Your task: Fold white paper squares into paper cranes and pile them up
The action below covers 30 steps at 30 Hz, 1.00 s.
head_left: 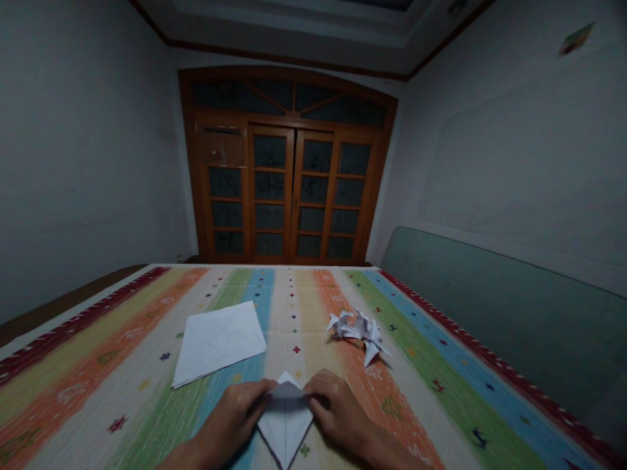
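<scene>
Kite-shaped folded paper (285, 421) sat between the hands, near side of the striped tablecloth (281, 313). Left hand (238, 406) and right hand (337, 405) each pinched an upper side edge, fingers closed. Judged mid-fold; edges seemed to need aligning, creasing. Beyond: paper sheets (220, 343) left, origami figures (361, 329) right.

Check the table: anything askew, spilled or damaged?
No spill or damage visible; the kite-shaped paper looks intact. Only mildly odd: the flat white paper, left of centre, lies skewed to the stripes of the tablecloth.
</scene>
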Each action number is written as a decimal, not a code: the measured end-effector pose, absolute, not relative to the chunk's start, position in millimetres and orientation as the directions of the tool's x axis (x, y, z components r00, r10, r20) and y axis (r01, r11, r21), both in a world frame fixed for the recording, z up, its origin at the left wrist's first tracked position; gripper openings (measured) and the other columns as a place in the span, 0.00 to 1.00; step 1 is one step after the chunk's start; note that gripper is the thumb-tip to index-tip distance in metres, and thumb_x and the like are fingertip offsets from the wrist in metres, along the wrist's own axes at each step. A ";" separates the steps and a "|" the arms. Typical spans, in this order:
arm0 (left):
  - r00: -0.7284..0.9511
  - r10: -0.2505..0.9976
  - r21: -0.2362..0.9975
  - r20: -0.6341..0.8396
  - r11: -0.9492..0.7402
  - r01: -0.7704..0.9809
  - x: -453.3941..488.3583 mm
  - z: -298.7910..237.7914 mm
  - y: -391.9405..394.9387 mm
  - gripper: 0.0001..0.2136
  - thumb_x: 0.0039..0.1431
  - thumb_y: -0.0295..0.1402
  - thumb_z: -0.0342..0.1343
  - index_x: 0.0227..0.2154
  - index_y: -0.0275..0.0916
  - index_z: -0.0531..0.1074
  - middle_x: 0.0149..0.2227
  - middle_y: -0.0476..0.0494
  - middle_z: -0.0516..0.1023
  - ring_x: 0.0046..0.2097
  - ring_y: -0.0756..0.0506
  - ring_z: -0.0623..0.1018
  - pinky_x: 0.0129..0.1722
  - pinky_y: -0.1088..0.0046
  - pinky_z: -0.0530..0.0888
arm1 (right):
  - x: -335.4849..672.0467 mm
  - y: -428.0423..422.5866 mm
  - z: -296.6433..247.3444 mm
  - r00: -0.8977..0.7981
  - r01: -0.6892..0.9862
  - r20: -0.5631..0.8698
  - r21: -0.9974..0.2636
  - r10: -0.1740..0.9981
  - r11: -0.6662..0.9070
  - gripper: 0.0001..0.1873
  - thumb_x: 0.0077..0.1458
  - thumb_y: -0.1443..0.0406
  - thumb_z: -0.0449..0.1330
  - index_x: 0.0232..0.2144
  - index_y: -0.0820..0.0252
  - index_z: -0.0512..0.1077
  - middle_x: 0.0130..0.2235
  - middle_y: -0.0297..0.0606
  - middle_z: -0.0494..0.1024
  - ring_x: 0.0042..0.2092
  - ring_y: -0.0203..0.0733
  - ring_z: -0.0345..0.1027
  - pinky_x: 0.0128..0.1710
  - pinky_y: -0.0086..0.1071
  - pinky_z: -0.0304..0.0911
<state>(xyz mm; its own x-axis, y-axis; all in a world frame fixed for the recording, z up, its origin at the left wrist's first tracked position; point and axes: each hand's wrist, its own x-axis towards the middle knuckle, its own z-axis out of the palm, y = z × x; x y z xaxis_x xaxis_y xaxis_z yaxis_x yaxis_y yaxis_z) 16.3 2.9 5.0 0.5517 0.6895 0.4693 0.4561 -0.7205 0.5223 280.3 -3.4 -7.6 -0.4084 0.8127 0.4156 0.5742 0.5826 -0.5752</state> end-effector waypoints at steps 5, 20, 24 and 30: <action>0.423 0.813 0.605 0.400 -0.582 0.544 24.7 9.7 2.9 0.14 0.64 0.28 0.53 0.49 0.45 0.78 0.41 0.44 0.86 0.41 0.40 0.84 0.46 0.66 0.78 | 272.4 -3.0 -4.4 -0.278 0.633 0.340 -0.639 0.898 0.438 0.12 0.55 0.74 0.60 0.39 0.63 0.81 0.38 0.44 0.83 0.41 0.47 0.76 0.42 0.34 0.66; 0.273 0.890 0.685 0.364 -0.455 0.570 30.3 -1.9 6.3 0.23 0.51 0.22 0.54 0.49 0.43 0.81 0.49 0.40 0.85 0.51 0.35 0.82 0.56 0.55 0.75 | 265.4 -2.8 -7.5 -0.314 0.615 0.376 -0.619 0.872 0.489 0.27 0.45 0.79 0.58 0.49 0.62 0.77 0.43 0.45 0.81 0.43 0.48 0.75 0.46 0.37 0.68; 0.296 0.884 0.677 0.362 -0.467 0.569 31.8 -1.9 5.8 0.23 0.52 0.22 0.53 0.50 0.41 0.80 0.50 0.37 0.84 0.53 0.33 0.81 0.57 0.51 0.73 | 263.8 -2.2 -11.4 -0.306 0.609 0.378 -0.627 0.874 0.485 0.28 0.45 0.79 0.57 0.49 0.62 0.77 0.43 0.46 0.81 0.43 0.48 0.76 0.45 0.38 0.70; 0.295 0.846 0.634 0.443 -0.529 0.564 33.5 -1.0 3.4 0.20 0.55 0.22 0.50 0.48 0.40 0.80 0.45 0.36 0.83 0.48 0.34 0.81 0.51 0.53 0.75 | 261.5 -1.5 -17.8 -0.275 0.587 0.411 -0.645 0.869 0.490 0.30 0.46 0.79 0.56 0.53 0.62 0.75 0.48 0.50 0.82 0.47 0.51 0.76 0.51 0.43 0.70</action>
<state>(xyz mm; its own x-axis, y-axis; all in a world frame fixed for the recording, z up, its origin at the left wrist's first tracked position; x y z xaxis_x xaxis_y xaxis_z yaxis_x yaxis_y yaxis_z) 33.5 3.4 -1.0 0.2955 0.8463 0.4433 0.5645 -0.5290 0.6337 261.5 -1.5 -17.8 -0.2755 0.8692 0.4106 0.5866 0.4904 -0.6445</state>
